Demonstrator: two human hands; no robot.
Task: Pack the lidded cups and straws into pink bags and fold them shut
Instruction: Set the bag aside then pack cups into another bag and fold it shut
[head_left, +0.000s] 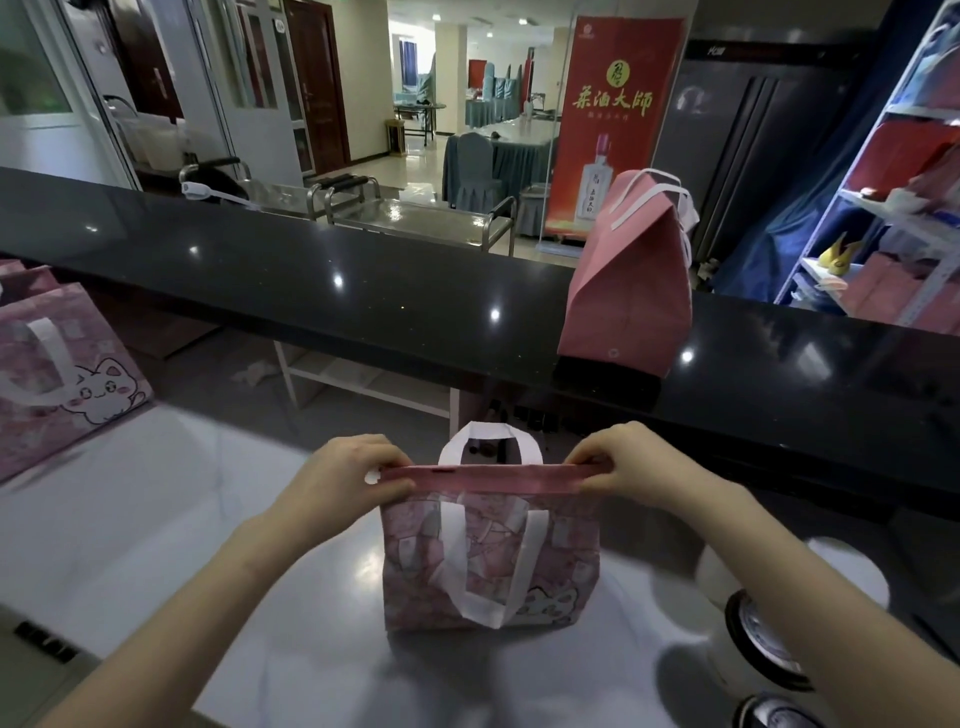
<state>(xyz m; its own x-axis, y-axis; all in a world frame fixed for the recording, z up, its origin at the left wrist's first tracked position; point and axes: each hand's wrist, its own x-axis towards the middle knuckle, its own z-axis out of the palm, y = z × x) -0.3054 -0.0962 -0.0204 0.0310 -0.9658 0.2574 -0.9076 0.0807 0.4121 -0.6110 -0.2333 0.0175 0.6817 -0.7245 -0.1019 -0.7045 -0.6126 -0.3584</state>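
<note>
Now a pink bag with a cat print stands upright near the middle of the white bench. Its top is folded over into a flat pink strip. The left hand pinches the left end of this strip, with the fingers curled over it and the thumb in front. The right hand pinches the right end in the same way. The two hands are apart, one at each top corner of the bag, and both are clamped on the fold. One white handle stands up behind the fold, between the hands. The front handle hangs down over the front face of the bag. What is inside the bag is hidden.

On the right side of the bench, beside the right forearm, is a lidded cup with a dark rim, seen from above. A second lidded cup is cut by the bottom edge of the view. A white round object is just behind them, too blurred to tell what it is. At the left edge of the bench lean spare printed bags, with a white handle lying on the front one.

Behind the bench runs a black counter. On its right part stands a plain pink bag, closed at the top, with white handles. Beyond the counter are a metal trolley, a red banner and, at the far right, a shelf.
</note>
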